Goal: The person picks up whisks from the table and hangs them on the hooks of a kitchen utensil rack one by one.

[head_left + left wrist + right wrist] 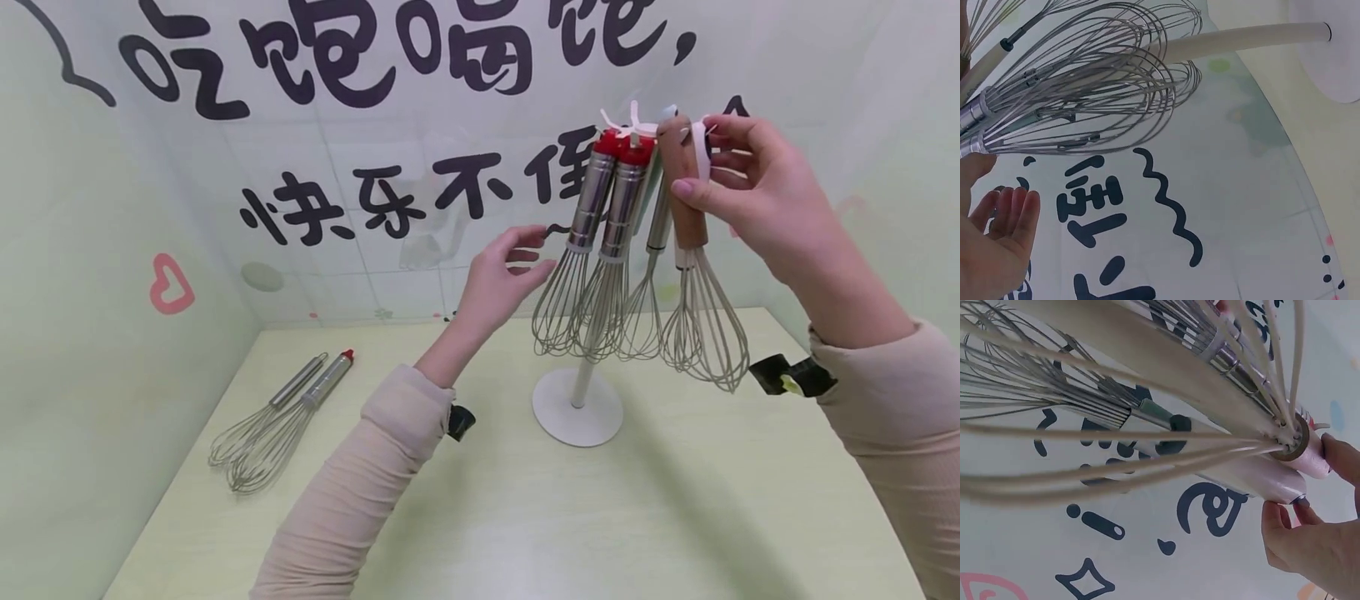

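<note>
Several whisks hang from a white stand (558, 417) with hooks at its top. My right hand (772, 200) pinches a whisk with a wooden handle (684, 200), thumb on the near side. In the right wrist view, its fingers also touch a white whisk handle (1272, 478) behind. My left hand (498, 283) is beside the left whisks, its fingers loosely bent and holding nothing. Nearest to it are two metal whisks with red caps, one left (591, 200) and one right (622, 212). The left wrist view shows their wire loops (1141, 94) above that hand.
Two more whisks lie side by side at the table's left, one plain metal (296, 382) and one red-capped (327, 379). Behind stands a pale wall sheet (360, 208) with large dark characters. The light table (480, 533) spreads below the arms.
</note>
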The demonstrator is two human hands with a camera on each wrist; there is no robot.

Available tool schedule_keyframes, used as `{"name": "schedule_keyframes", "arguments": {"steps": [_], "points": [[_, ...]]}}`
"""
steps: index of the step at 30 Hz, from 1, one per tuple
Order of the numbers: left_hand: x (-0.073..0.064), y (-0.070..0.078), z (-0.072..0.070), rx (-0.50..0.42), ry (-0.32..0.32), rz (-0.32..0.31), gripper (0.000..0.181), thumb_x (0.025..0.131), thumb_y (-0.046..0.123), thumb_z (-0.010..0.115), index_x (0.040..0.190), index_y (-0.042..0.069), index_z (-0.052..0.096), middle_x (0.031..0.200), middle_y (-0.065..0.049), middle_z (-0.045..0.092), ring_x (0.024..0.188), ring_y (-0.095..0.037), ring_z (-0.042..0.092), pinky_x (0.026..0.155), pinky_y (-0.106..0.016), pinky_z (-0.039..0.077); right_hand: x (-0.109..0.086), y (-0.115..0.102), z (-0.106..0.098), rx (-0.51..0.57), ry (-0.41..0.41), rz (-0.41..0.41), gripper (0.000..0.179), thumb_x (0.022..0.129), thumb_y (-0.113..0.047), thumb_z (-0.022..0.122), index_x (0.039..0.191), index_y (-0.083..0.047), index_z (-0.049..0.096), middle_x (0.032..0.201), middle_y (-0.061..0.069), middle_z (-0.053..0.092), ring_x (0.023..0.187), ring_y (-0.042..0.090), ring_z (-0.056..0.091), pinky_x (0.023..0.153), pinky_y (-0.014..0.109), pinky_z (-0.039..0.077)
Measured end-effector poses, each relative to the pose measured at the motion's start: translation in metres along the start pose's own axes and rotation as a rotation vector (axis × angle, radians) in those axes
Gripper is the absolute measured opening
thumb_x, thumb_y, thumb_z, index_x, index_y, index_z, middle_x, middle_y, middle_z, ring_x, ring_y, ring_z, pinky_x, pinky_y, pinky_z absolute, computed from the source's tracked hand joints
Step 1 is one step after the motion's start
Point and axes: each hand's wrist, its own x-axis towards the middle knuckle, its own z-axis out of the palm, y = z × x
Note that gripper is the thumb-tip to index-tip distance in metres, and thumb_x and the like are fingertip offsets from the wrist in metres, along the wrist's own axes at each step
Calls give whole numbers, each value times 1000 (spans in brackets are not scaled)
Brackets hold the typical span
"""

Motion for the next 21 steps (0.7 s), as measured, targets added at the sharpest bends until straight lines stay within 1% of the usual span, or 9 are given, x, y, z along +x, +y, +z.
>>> {"name": "schedule_keyframes", "arguments": {"steps": [3,5,7,10,12,13,17,19,21], "points": [[0,-7,-8,11,35,-27,41,87,9,65,127,4,56,120,-14,63,109,-24,61,92,-27,54,-1,-2,3,24,40,24,67,89,-16,64,146,-20,30,128,-9,43,133,22,44,109,28,42],[0,-12,-13,19,55,-47,41,87,9,65,127,5,56,120,-14,63,109,-25,61,93,-29,54,-2,-4,6,39,69,32,66,88,-16,64,146,-19,32,127,-8,43,131,22,45,111,33,40],[0,-18,-18,20,72,-70,41,87,10,65,127,5,56,121,-14,63,110,-26,61,94,-30,53,-3,-5,10,92,98,33,66,87,-14,65,145,-18,34,125,-8,45,126,20,47,108,28,43],[1,-26,-25,20,94,-99,41,88,10,64,127,5,56,121,-13,62,111,-26,60,95,-30,53,-4,-7,16,225,132,21,65,85,-10,67,143,-16,38,124,-5,46,118,17,48,97,16,48],[1,-31,-29,20,109,-116,41,88,11,64,127,5,55,122,-13,62,112,-27,60,96,-31,52,-5,-9,21,305,156,16,64,84,-7,68,141,-15,40,123,-4,46,115,15,47,95,16,47],[1,-33,-31,23,116,-123,41,88,11,64,128,5,55,122,-13,62,113,-27,60,96,-31,52,-6,-10,24,332,170,16,64,84,-6,68,141,-15,40,123,-4,45,114,15,46,97,17,46],[0,-40,-38,40,139,-150,42,88,12,63,129,5,54,123,-13,61,113,-27,59,97,-31,51,-9,-16,36,381,252,10,63,85,-10,68,141,-14,39,122,-2,45,113,13,43,106,26,40],[0,-42,-41,45,149,-159,42,89,12,63,129,5,53,123,-14,61,114,-27,59,98,-31,51,-10,-19,42,430,308,-8,61,85,-12,68,139,-12,40,119,-1,46,111,13,42,101,21,41],[0,-45,-44,49,157,-165,42,89,13,63,129,5,53,123,-14,61,114,-28,59,99,-32,51,-9,-21,48,480,367,-29,57,85,-14,68,135,-9,42,116,-1,47,108,13,43,95,20,42]]}}
